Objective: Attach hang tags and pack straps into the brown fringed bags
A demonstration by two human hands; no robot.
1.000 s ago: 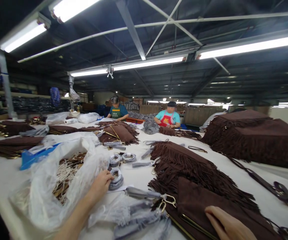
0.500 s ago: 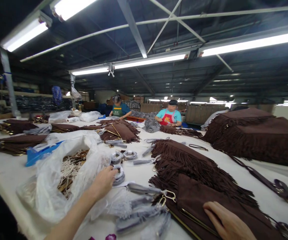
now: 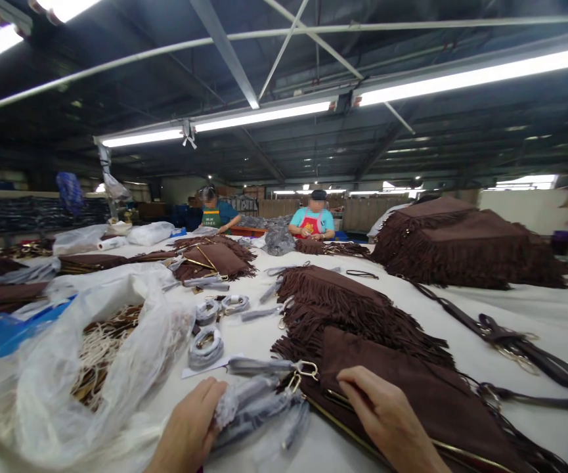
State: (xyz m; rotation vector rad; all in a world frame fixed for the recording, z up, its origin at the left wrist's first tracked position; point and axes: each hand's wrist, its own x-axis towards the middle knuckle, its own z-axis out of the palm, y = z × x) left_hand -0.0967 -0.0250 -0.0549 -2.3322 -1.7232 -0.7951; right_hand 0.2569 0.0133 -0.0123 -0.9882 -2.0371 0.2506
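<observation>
My left hand [image 3: 197, 417] is closed at the bunched end of a grey plastic-wrapped strap [image 3: 257, 414], its fingertips partly hidden. Gold clips [image 3: 307, 370] show at the far end of the wrapped straps. My right hand [image 3: 385, 410] has its fingers bent over the zipped edge of a dark brown bag [image 3: 412, 381], with thumb and fingers together on the fabric. This bag lies flat, a gold zip along its near edge. Behind it spreads a stack of brown fringed bags [image 3: 333, 292].
Left of my hands sits an open white plastic bag [image 3: 160, 322] of tan and white stringed pieces, beside a blue tray [image 3: 22, 328]. Coiled wrapped straps [image 3: 205, 347] lie ahead. A tall fringed pile [image 3: 456, 243] and dark straps [image 3: 500, 335] occupy the right. Two people work across the table.
My left hand has come back from the coiled straps toward the nearer wrapped straps. My right hand stays at the brown bag's edge. The view has turned to the right.
</observation>
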